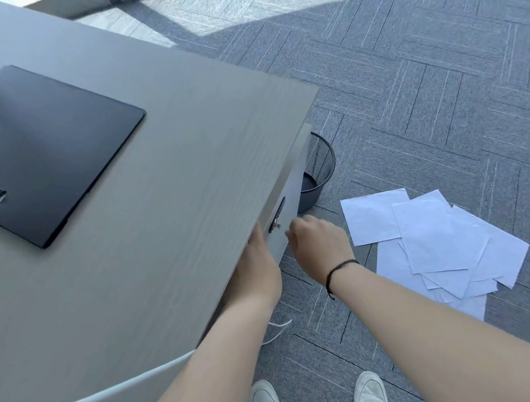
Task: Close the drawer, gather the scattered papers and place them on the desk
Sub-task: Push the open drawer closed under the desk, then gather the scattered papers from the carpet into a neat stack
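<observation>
The grey drawer front [291,181] with a dark lock and a small key shows just under the edge of the grey wooden desk [163,186]. My left hand [259,261] lies against the drawer's near end, its fingers hidden under the desk edge. My right hand [319,244], with a black band on the wrist, hovers in front of the drawer near the key, fingers curled and holding nothing. Several white papers [433,241] lie scattered and overlapping on the carpet to the right of my hands.
A black wire waste bin [317,175] stands on the carpet beside the desk's corner. On the desk lie a black monitor base plate [43,150] with a grey pole and a white cable [91,399]. My white shoes [316,400] stand on the grey carpet below.
</observation>
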`<state>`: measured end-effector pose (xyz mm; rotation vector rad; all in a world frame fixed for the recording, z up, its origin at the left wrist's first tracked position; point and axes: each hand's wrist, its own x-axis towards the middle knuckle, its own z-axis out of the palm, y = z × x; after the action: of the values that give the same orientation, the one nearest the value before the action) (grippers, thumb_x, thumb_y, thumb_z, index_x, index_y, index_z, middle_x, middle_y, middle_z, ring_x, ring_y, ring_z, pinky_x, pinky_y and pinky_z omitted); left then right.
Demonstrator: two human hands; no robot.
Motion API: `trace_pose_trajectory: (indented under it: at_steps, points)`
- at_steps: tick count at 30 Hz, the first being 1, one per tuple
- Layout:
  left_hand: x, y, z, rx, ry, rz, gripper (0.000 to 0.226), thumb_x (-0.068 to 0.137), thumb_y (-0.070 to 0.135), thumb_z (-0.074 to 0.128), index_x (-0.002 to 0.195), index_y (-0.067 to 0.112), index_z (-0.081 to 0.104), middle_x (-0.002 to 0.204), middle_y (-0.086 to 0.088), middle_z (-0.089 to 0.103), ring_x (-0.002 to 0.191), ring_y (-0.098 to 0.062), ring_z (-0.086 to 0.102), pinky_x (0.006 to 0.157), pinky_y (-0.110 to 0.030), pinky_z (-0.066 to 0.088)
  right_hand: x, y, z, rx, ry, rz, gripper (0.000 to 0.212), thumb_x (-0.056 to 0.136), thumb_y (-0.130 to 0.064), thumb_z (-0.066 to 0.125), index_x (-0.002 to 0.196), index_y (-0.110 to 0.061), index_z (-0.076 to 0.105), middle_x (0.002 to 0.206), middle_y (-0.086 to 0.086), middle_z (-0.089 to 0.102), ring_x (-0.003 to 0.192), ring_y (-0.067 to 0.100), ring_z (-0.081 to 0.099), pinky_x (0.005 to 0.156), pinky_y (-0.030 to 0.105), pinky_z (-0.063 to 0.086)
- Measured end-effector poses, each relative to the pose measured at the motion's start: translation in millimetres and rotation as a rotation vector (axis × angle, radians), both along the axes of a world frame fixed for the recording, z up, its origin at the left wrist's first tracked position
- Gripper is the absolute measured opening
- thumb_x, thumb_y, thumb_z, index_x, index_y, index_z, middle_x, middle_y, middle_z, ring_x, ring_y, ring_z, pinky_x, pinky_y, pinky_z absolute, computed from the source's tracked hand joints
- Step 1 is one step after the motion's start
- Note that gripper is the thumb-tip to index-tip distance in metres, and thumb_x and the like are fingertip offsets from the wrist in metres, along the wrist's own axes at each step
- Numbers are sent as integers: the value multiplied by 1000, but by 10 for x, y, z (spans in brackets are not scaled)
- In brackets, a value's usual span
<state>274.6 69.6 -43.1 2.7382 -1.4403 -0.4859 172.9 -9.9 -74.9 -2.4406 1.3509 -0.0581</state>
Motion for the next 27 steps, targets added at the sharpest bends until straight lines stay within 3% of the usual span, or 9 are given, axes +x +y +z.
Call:
trace_pose_trajectory:
  at_steps: [3,6,9,13,16,21,27]
  points:
    - [-198,-111,173,7,54,-9,81,97,35,48,160,12,2,168,-17,18,153,-36,21,120,-49,21,-357,93,70,150,-48,-161,37,97,-47,44,112,-19,63,112,3,66,103,29,65,80,39,52]
    - [-600,-313,253,-40,25,-169,73,95,40,48,159,17,21,170,-9,13,155,-34,12,122,-54,12,-810,97,35,319,-74,-296,40,95,-46,45,126,-23,59,123,1,64,111,25,62,89,38,51]
    - [-1112,-605,160,0,53,-315,68,96,42,46,158,21,27,170,-5,16,155,-28,15,124,-52,11,-1327,-38,-102,460,-73,-389,43,93,-45,48,130,-25,56,125,2,62,113,23,61,91,39,51]
    - [-1811,-1068,-152,63,126,-398,61,95,45,47,151,23,39,164,0,33,150,-20,30,124,-46,17,-2142,-310,-380,585,-82,-512,49,91,-44,51,135,-24,51,131,3,60,116,23,59,95,39,49]
    - [-2339,-1407,-411,144,153,-397,53,95,43,47,145,22,46,153,1,50,138,-20,47,115,-41,30,-2828,-447,-586,643,-83,-627,51,90,-44,52,138,-25,48,132,2,58,119,23,57,98,38,47]
    - [-3037,-1965,-1109,295,204,-330,41,93,40,44,127,20,57,134,-3,61,118,-27,59,96,-41,42,-3687,-694,-1114,640,-67,-751,48,93,-38,51,138,-23,48,134,1,58,124,20,54,98,35,45]
    - [-3546,-2498,-2478,337,234,-325,54,93,39,44,143,17,45,159,-4,38,138,-27,43,109,-46,38,-4218,-1135,-2258,628,-92,-851,48,95,-38,50,140,-24,45,140,0,53,124,19,54,96,35,46]
